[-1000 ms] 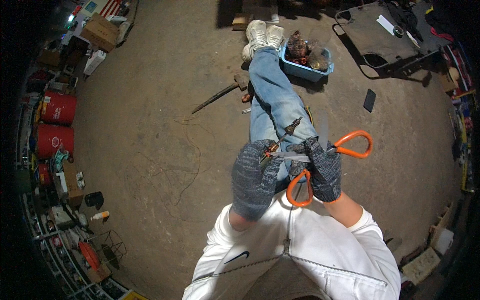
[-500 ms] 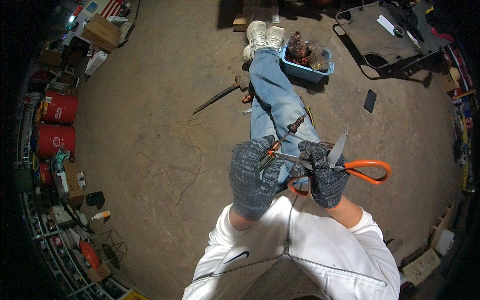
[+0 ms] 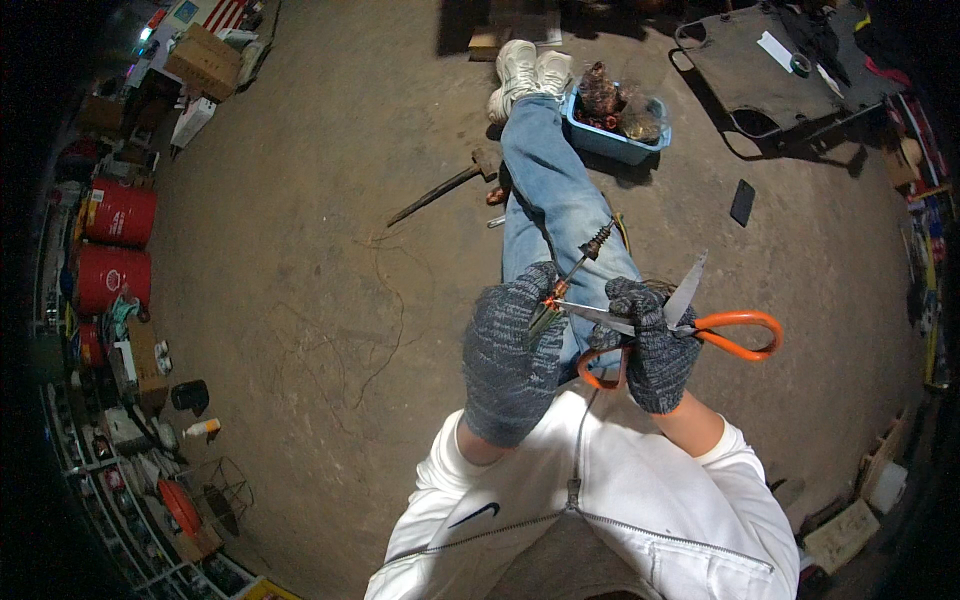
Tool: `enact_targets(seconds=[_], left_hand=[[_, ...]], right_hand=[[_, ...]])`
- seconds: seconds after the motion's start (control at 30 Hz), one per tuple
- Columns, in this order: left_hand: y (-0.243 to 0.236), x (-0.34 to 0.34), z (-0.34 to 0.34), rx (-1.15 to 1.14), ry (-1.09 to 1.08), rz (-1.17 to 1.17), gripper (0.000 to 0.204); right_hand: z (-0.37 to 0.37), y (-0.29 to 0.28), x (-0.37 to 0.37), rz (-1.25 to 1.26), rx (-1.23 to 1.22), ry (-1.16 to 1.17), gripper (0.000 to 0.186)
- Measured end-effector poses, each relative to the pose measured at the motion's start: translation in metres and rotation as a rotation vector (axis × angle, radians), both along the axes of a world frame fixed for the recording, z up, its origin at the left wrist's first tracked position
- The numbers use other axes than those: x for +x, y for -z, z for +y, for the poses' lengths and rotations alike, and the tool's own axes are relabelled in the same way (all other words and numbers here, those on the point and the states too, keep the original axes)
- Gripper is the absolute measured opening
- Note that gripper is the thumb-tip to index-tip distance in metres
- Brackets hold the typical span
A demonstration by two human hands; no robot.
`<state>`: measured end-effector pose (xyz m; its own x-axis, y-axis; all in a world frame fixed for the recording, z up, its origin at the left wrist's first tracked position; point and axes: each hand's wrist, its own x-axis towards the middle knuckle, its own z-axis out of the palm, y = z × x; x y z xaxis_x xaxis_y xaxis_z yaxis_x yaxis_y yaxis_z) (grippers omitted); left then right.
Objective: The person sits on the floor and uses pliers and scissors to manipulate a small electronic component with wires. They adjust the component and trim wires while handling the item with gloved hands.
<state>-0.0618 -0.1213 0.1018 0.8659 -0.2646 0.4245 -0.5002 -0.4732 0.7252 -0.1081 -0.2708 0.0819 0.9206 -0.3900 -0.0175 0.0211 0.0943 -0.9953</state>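
My left hand (image 3: 510, 355), in a dark grey knitted glove, is closed around a small motor rotor (image 3: 560, 288). Copper windings show at its fingertips, and a thin shaft with a ribbed dark end (image 3: 597, 243) points up and right over my leg. My gloved right hand (image 3: 655, 345) grips orange-handled scissors (image 3: 686, 290) near the pivot, with the blades spread apart. One blade reaches left and its tip meets the copper windings; the other points upward. One handle loop sticks out to the right, and the other hangs below my fingers.
Beside my outstretched leg (image 3: 550, 165) stands a blue bin (image 3: 615, 148) holding copper scrap. A hammer (image 3: 440, 190) and thin wires lie on the floor at left. A phone (image 3: 741, 202) lies at right, below a dark low table (image 3: 740, 85). Red drums (image 3: 115, 280) line the left side.
Both hands have shifted slightly to the right with the rotor and scissors. More of the rotor's body shows under the left fingers. The scissors remain spread at the windings.
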Motion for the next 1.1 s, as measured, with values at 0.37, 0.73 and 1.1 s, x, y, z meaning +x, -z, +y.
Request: enact_targets(seconds=[0.37, 0.73, 1.1], left_hand=[[0.018, -0.009, -0.005, -0.356, 0.107, 0.518, 0.035], [0.009, 0.0, 0.002, 0.055, 0.01, 0.143, 0.028], [0.007, -0.002, 0.002, -0.164, -0.065, 0.165, 0.033]], right_hand=[[-0.015, -0.001, 0.006, -0.288, 0.357, -0.003, 0.019], [-0.024, -0.005, 0.006, 0.011, 0.206, -0.025, 0.019], [-0.026, -0.007, 0.007, -0.172, -0.007, -0.186, 0.019]])
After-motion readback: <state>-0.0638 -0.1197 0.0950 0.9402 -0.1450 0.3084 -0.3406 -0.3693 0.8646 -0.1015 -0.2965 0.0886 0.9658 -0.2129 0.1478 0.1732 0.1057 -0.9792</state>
